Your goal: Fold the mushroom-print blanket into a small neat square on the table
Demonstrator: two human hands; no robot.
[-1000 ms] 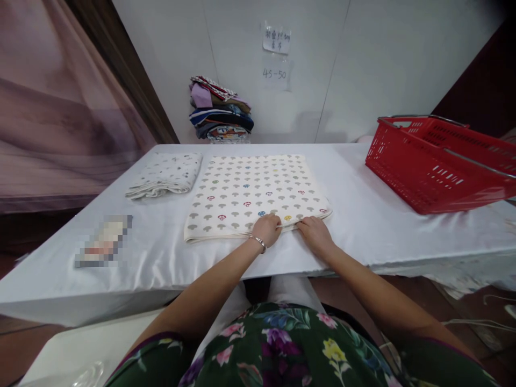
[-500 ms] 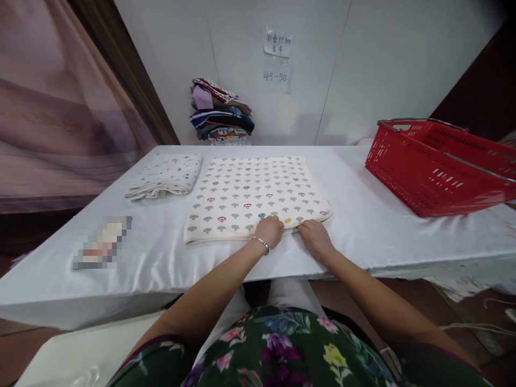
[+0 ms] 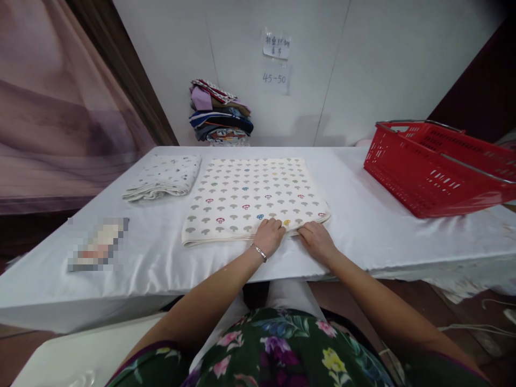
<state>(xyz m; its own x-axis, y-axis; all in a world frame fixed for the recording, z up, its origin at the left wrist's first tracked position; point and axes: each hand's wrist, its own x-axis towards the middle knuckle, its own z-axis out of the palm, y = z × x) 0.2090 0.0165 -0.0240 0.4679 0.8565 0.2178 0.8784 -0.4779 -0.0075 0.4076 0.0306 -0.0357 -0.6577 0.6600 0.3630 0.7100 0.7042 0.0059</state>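
Mushroom-print cloth [image 3: 250, 191], left hand [image 3: 269, 236] and right hand [image 3: 317, 242] — both hands nearly closed, pinching its near edge

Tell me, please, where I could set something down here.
The tablecloth lies bare between the mushroom cloth and the red basket, and between that cloth and the pixelated item. It's crowded along the mushroom cloth's near edge, occupied by the left hand and right hand, and in the narrow gap toward the speckled cloth.

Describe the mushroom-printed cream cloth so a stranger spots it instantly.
On the white-draped table, the bare left hand and right hand touch the folded cream cloth. Rows of mushrooms, mostly grey, distinguish it from the smaller folded white cloth to its left.
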